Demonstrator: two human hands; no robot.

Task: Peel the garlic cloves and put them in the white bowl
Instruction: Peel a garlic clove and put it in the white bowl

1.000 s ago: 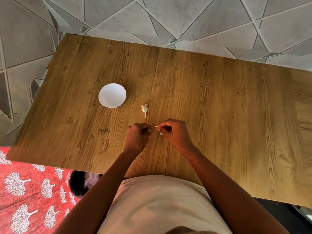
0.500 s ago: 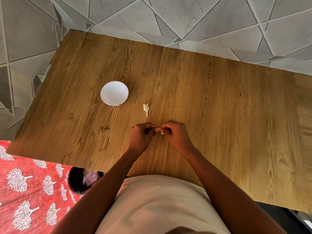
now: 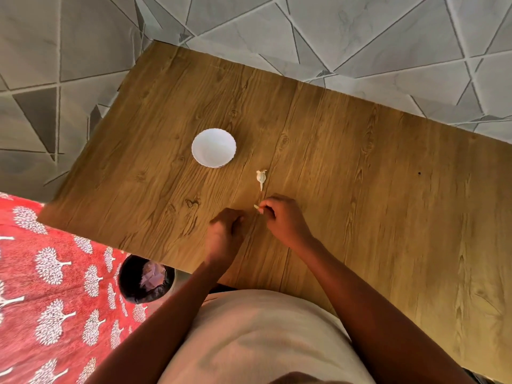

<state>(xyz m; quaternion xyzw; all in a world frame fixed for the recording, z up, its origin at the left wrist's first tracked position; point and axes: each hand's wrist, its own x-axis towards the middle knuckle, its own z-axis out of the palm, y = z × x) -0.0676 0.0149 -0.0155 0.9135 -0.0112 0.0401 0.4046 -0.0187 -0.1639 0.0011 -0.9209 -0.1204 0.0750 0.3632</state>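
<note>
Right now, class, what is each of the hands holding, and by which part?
The right hand pinches a garlic clove by one end. Whether the left hand holds anything cannot be told.

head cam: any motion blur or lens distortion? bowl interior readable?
Head view: left hand smeared by motion blur; right hand and clove sharper. Wide-angle bends the table edges. Bowl nearly blown out white, interior detail unreadable.
</note>
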